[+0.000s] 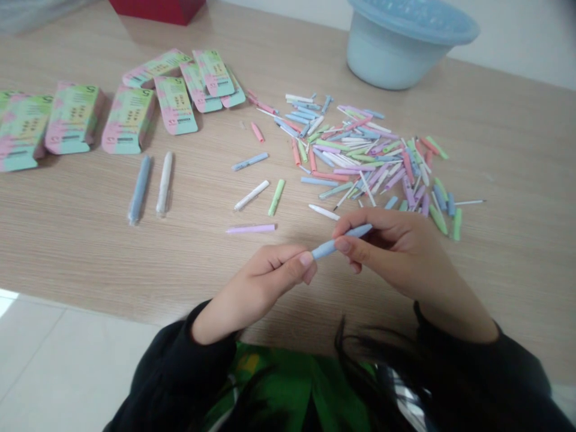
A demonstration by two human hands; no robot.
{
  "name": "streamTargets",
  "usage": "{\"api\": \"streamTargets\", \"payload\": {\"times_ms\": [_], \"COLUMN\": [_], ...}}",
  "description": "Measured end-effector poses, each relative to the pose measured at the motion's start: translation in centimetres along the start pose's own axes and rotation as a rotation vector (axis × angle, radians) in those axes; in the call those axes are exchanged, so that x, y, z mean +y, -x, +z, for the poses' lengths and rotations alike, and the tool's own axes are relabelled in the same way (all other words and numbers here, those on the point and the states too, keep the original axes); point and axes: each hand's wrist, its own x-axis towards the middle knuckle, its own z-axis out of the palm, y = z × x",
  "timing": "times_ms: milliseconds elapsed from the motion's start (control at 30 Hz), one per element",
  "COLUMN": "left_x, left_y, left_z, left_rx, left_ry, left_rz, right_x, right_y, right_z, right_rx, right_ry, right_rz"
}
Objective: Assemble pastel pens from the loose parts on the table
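blue pen [344, 239] partly hidden by right hand [396, 252]

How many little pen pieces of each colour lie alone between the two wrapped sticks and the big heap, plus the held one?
Loose pale blue plastic pen piece: 1
White plastic pen pieces: 2
Green plastic pen piece: 1
Purple plastic pen piece: 1
Pink plastic pen piece: 1
Held pale blue plastic pen piece, between left hand and right hand: 1
Total: 7

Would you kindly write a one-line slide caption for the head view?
Both hands, left hand and right hand, hold a blue pen piece above a wooden table beside scattered pastel pen parts.
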Motion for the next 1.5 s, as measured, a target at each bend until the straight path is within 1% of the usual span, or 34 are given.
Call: {"api": "streamTargets", "payload": {"times_ms": [100, 167, 233, 367, 433, 500, 633, 700, 833, 933, 1000, 1133, 1200, 1267, 1400, 1433, 1500], "left_x": [-0.1, -0.1, -0.2, -0.4, -0.5, -0.7, -0.7, -0.4, -0.2, -0.5, -0.7, -0.8, -0.8, -1.0, -1.7, -1.9, -2.2], "left_y": [0.0, 0.1, 0.2, 0.2, 0.2, 0.3, 0.7, 0.9, 0.9, 0.5, 0.2, -0.1, 0.1, 0.3, 0.5, 0.5, 0.4], "left_z": [-0.2, -0.4, -0.6, -0.6, -0.5, -0.5, -0.4, -0.2, 0.1, 0.2, 0.0, -0.2, -0.1, 0.0, 0.4, 0.4, 0.4], "left_rx": [0.015, 0.003, -0.031, -0.130, -0.138, -0.116, -0.096, -0.044, 0.056, 0.093, 0.099, 0.038, 0.038, 0.065, 0.113, 0.125, 0.143], "left_ry": [0.050, 0.111, 0.166, 0.215, 0.261, 0.312, 0.367, 0.343, 0.238, 0.194, 0.192, 0.196, 0.201, 0.203, 0.151, 0.168, 0.256], "left_rz": [-0.060, -0.064, -0.041, 0.050, 0.097, 0.116, 0.127, 0.132, 0.169, 0.195, 0.218, 0.285, 0.323, 0.336, 0.327, 0.339, 0.369], "right_x": [0.0, -0.1, -0.3, -0.2, 0.0, 0.2, 0.4, 0.4, 0.5, 0.4, 0.4, 0.3, 0.4, 0.6, 1.1, 1.2, 1.2], "right_y": [-0.2, -0.3, -0.3, -0.4, -0.4, -0.4, -0.4, -0.5, -0.4, -0.4, -0.4, -0.6, -0.8, -0.9, -0.9, -0.9, -0.8], "right_z": [0.1, 0.3, 0.6, 1.5, 2.0, 2.5, 2.8, 2.9, 3.2, 3.5, 3.6, 4.1, 4.5, 4.8, 5.1, 5.1, 5.2], "right_rx": [-0.031, -0.051, -0.091, -0.176, -0.193, -0.197, -0.136, -0.115, -0.120, -0.106, -0.119, -0.166, -0.178, -0.196, -0.198, -0.207, -0.219], "right_ry": [0.025, 0.037, 0.027, -0.009, -0.017, -0.021, 0.043, 0.060, 0.017, 0.015, 0.030, 0.002, 0.001, 0.004, 0.012, 0.022, 0.048], "right_rz": [-0.007, -0.009, -0.001, 0.003, -0.010, -0.023, -0.105, -0.162, -0.246, -0.224, -0.198, -0.131, -0.153, -0.180, -0.088, -0.084, -0.130]}}
